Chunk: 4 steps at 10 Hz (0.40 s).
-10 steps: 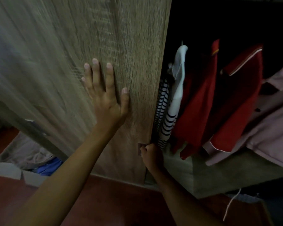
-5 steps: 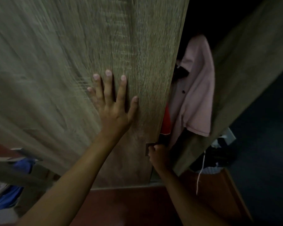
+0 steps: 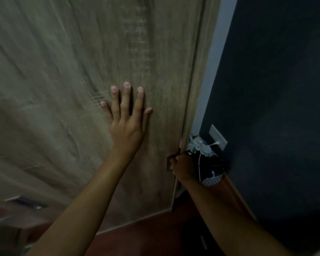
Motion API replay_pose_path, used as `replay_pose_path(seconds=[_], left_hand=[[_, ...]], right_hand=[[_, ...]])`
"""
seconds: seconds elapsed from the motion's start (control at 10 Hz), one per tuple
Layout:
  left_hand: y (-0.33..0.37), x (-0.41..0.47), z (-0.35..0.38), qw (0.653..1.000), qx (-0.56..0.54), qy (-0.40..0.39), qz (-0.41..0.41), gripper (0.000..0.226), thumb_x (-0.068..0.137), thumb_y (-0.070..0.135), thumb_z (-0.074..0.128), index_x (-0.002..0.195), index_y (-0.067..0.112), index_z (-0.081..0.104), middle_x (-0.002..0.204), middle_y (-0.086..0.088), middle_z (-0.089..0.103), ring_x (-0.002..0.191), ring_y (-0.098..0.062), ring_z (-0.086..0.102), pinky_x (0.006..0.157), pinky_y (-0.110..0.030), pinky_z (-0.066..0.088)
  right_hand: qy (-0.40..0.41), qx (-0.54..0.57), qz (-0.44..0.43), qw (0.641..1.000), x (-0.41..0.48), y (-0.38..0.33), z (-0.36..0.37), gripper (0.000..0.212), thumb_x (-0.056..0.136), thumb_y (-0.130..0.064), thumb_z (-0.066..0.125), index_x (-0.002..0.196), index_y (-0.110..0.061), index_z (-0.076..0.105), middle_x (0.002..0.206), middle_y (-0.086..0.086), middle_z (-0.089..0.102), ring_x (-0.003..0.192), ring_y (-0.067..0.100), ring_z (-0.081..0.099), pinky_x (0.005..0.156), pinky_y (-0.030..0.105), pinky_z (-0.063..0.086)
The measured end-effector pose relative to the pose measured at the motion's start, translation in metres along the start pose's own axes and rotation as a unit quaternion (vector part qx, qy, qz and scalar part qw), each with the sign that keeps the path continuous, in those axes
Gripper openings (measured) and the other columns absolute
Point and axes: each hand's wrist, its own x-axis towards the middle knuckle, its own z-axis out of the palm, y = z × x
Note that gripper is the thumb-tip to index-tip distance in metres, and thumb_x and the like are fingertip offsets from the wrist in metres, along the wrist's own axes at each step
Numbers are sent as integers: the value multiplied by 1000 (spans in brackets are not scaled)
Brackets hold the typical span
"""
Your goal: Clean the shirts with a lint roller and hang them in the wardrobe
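The wooden wardrobe door (image 3: 81,89) fills most of the head view and meets the wardrobe's right side panel (image 3: 201,61). My left hand (image 3: 127,119) lies flat on the door with its fingers spread. My right hand (image 3: 183,168) is closed around the small dark door handle (image 3: 169,161) at the door's right edge. The shirts inside are hidden behind the door. No lint roller is in view.
A dark blue wall (image 3: 275,108) stands to the right with a white socket plate (image 3: 218,137) and a white cable. A bag of dark and white items (image 3: 207,163) sits beside the wardrobe. The floor (image 3: 146,237) is reddish brown.
The door has slid right until it covers the opening. The red, striped and pink shirts seen before are now hidden. Both hands moved right with the door.
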Motion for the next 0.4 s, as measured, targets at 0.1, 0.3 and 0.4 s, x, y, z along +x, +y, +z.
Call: replay_pose_path(seconds=[0.1,0.3,0.4], left_hand=[[-2,1,-3,1000,-10,-5,-3,61,100,36,63,151,14,37,154,-16,30,155,-18,-9,123,-47,-5],[7,3,-9,999,-29,-31,-5,58,102,32,59,152,14,34,155,-20,30,155,-23,-8,120,-58,2],[24,3,-14,996,-82,-25,-33,52,101,26,60,147,10,41,153,-31,37,149,-44,14,115,-68,11]], right_hand=[[2,-31,-30,999,7,6,7,52,83,-44,42,69,0,66,74,19,69,68,36,69,63,48,59],[-22,-66,-59,996,-13,-15,-20,37,93,-22,54,73,7,66,80,26,68,74,37,68,67,46,58],[-41,-36,-74,996,-13,-8,-30,40,96,-23,56,67,3,66,70,18,66,67,29,67,64,38,55]])
